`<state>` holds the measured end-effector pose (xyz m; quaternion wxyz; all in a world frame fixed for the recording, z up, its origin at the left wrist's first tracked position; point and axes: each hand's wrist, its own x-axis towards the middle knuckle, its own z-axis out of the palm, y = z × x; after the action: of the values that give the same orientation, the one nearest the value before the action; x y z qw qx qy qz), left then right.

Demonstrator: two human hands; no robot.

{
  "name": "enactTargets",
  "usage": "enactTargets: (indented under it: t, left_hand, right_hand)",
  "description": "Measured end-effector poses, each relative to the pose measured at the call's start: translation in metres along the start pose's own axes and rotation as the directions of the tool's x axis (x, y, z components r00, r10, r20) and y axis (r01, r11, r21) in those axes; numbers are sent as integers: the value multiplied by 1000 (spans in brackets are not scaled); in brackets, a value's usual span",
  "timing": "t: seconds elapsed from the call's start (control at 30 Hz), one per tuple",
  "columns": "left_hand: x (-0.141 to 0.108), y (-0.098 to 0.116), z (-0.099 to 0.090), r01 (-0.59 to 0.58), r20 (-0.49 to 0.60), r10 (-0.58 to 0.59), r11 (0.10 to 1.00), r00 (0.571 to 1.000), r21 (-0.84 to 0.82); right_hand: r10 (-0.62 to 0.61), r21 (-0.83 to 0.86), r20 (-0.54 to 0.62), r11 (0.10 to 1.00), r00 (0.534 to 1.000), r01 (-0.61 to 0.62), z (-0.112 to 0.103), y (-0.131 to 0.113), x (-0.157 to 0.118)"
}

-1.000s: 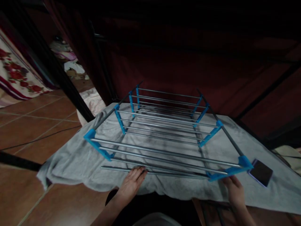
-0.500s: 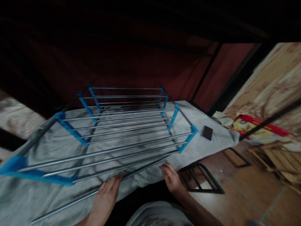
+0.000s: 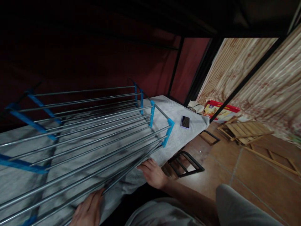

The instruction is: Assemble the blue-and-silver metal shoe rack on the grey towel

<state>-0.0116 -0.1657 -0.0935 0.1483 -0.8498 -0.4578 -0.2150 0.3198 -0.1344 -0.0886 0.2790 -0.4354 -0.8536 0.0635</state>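
Observation:
A clothes drying rack [image 3: 105, 157] with grey metal rods and blue plastic corner pieces [image 3: 168, 132] lies across the grey cloth of the table, its left part cut off by the frame. At the near side a loose metal rod [image 3: 127, 172] slants from the rack's right corner down to the left. My left hand [image 3: 88, 208] lies over this rod with its fingers together around it; the underside of the grip is hidden. At the table's near edge, right of the rod, my right hand [image 3: 152, 172] rests on the cloth with slightly bent fingers and nothing visible in them.
A phone [image 3: 185, 122] lies on the grey tablecloth [image 3: 174, 141] right of the rack. Beyond the table's right end are a red and yellow box [image 3: 221, 110] and folded wooden pieces [image 3: 249, 130]. A black metal-framed chair [image 3: 187, 164] stands by the near edge.
The view has turned to the right, so rack and phone appear further left and more floor shows. Both hands remain at the near edge, the left one still on the rod.

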Motion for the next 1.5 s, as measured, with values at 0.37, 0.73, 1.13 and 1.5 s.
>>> enactTargets:
  t: [0.37,0.73,1.13,1.5]
  left_hand:
    - [24,7,2,-105,-23,106,993,994,50]
    - [30,4,2,-89,-17,90,994,996,58]
    - [30,0,6,-22,-1,22,999,1000,-47]
    - [36,-4,5,-25,-8,24,997,1000,-71]
  right_hand:
    - [54,-4,-88,999,995,-55,-5,9,-5]
    - [-26,-38,-107,999,994,22,-16,13,14]
    - [-79,-102,-28,992,996,76,-16,28,29]
    - [-67,-98,-27,993,997,64,-16,31,28]
